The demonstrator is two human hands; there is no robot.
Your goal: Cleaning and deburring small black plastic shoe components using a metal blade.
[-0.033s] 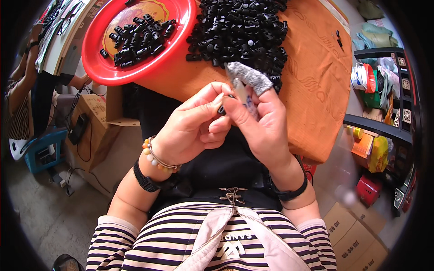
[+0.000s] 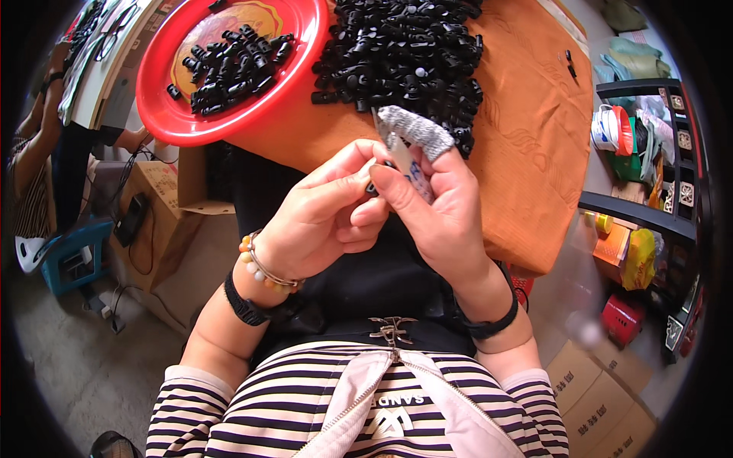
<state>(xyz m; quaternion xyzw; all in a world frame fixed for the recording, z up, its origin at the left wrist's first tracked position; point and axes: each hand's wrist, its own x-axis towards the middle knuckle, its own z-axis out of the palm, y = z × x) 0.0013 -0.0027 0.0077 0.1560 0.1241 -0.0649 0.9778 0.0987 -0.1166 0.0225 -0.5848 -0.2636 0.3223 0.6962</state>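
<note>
Tray (image 2: 200, 133) was glossy red with a yellow-gold disc in the middle. Loose parts (image 2: 237, 76) and parts pile (image 2: 401, 61) were both black, pile flecked pale grey. Tablecloth (image 2: 527, 145) was orange, tone-on-tone leafy pattern. Finger cover (image 2: 421, 131) ran mottled grey; held strip (image 2: 413, 172) was whitish with blue marks. Bead bracelet (image 2: 258, 271) mixed orange, yellow, white. Wristbands (image 2: 244, 307) were black. Top (image 2: 267, 389) had black-and-cream stripes, zip trim (image 2: 359, 382) pale pink. Stool (image 2: 76, 256) was blue, cartons (image 2: 599, 404) brown.

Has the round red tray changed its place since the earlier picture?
No, I see no shift: against the orange cloth, the red tray keeps the same place, left of the black pile.
</note>
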